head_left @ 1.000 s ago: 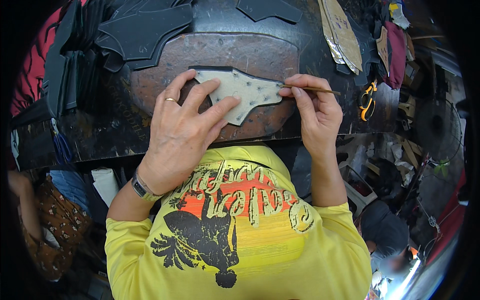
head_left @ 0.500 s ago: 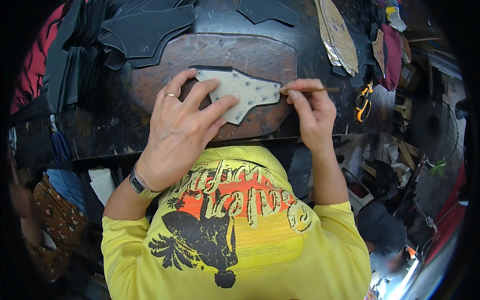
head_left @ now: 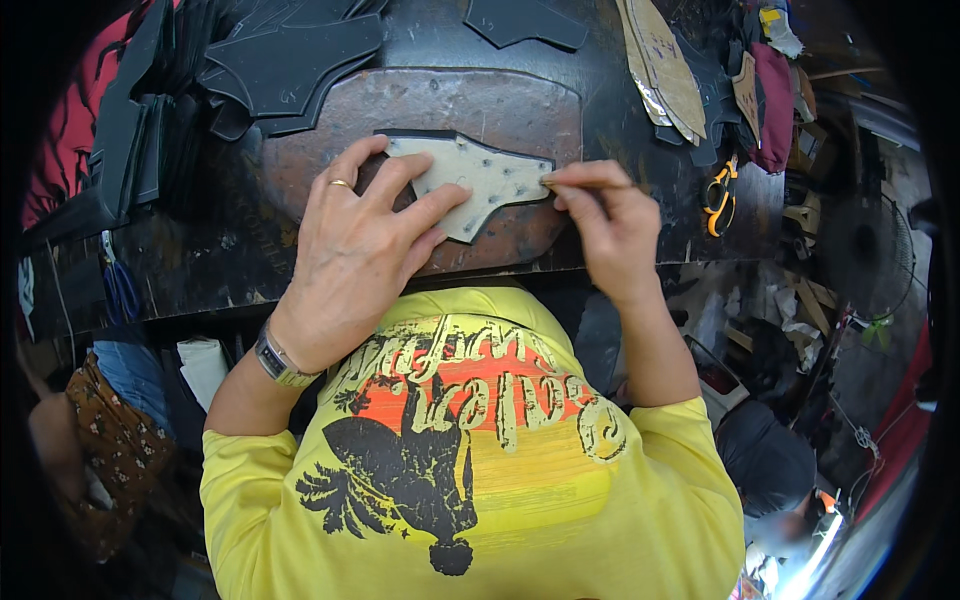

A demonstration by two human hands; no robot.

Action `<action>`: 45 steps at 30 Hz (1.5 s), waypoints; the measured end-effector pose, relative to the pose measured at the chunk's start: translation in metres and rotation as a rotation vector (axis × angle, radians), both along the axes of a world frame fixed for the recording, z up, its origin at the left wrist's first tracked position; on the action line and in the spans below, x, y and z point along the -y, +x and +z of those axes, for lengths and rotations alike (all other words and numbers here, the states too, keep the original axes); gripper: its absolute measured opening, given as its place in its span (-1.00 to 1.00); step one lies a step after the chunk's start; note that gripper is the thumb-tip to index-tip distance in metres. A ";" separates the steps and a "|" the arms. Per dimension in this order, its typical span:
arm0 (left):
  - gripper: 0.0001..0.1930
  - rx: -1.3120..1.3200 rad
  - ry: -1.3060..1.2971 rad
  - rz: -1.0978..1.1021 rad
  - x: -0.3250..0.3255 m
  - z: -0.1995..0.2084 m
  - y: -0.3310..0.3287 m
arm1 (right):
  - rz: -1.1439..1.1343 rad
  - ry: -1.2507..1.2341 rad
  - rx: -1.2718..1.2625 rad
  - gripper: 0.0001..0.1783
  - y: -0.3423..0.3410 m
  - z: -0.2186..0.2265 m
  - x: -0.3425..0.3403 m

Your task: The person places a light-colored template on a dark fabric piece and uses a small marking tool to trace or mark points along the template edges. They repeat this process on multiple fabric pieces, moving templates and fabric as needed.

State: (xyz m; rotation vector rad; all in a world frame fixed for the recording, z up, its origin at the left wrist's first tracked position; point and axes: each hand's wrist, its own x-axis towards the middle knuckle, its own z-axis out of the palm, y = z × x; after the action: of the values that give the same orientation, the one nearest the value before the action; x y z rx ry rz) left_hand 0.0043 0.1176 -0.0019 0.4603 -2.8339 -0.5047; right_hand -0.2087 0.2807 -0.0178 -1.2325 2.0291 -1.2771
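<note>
A pale template [head_left: 462, 181] with several dark marks lies over a black cut piece [head_left: 420, 133] whose edge shows along its top. Both rest on a worn brown board [head_left: 350, 105]. My left hand [head_left: 360, 230], fingers spread, presses the template's left part. At its narrow right end, my right hand [head_left: 610, 215] pinches a thin stick-like tool [head_left: 547, 183], its tip against the template's edge. Most of the tool is hidden by the fingers, so its exact kind is unclear.
Black cut pieces [head_left: 290, 65] lie at the back left, beside a tall stack [head_left: 125, 150]. Tan card patterns [head_left: 665, 75] sit at the back right. Orange-handled scissors [head_left: 720, 200] lie near the right edge; blue-handled scissors [head_left: 120, 285] hang at the front left.
The tool's shaft, which stuck out to the right beyond my right hand, is now hidden behind the fingers. My left hand keeps its place on the template.
</note>
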 end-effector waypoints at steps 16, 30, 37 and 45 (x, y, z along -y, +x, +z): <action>-0.54 -0.042 -0.001 0.014 -0.001 -0.005 0.003 | 0.203 -0.198 -0.336 -0.75 0.026 0.000 0.020; -0.55 -0.069 0.015 0.015 -0.001 -0.005 0.004 | 0.378 -0.132 -0.276 -0.76 0.038 0.012 0.022; -0.57 -0.082 0.011 0.013 -0.002 -0.006 0.004 | 0.323 -0.048 -0.126 -0.84 0.033 0.010 0.016; -0.57 -0.086 0.014 0.018 -0.003 -0.008 0.004 | 0.085 -0.038 -0.119 -0.88 0.015 -0.005 0.025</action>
State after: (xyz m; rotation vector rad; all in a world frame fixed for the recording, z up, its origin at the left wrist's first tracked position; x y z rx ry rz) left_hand 0.0087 0.1206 -0.0094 0.4555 -2.7435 -0.5288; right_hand -0.1941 0.2554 -0.0223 -1.4276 2.0187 -1.2353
